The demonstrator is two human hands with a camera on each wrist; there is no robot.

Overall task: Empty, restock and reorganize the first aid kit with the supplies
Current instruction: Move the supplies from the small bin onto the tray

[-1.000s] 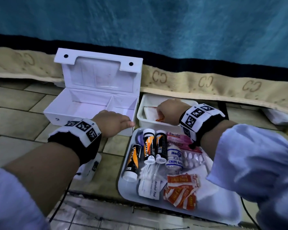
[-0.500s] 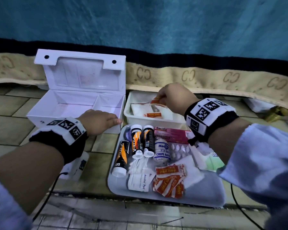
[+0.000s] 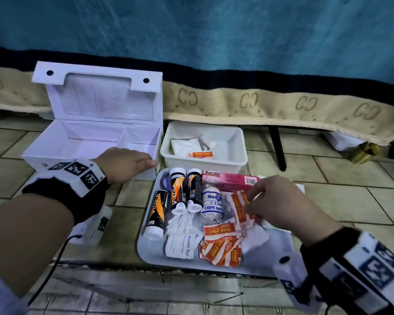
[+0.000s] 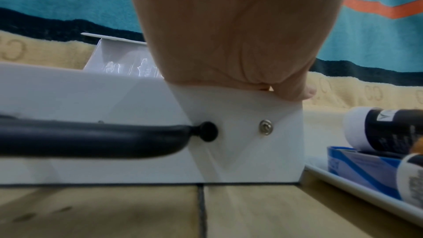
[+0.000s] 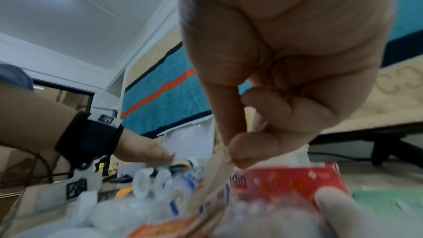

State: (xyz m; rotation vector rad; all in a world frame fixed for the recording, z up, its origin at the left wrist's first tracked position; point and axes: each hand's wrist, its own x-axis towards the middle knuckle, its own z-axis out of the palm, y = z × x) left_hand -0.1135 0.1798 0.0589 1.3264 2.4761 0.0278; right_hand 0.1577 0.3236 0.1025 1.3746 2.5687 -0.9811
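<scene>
Hands at work over a tiled floor: my left hand (image 3: 125, 163) rests on the front rim of the first aid kit (image 3: 93, 142), fingers laid straight along the edge and gripping nothing, likely to keep the light box from sliding while I restock it. My right hand (image 3: 275, 204) pinches a strip of plasters (image 3: 240, 208) between thumb and fingertips, lifting it just above the tray (image 3: 150, 255) of supplies, probably to carry it across to the kit. The kit is a white plastic box, lid propped upright behind it, with one wide compartment and a smaller one on the right; both look bare (so the emptying seems done). It sits on the floor just left of a white tub (image 3: 232, 155) holding a few leftover packets. On the tray lie orange-and-black tubes (image 3: 184, 189), a crepe bandage roll (image 3: 213, 204), a pink Bacidin box (image 3: 228, 179), cotton swabs, alcohol pads and more loose plasters.
</scene>
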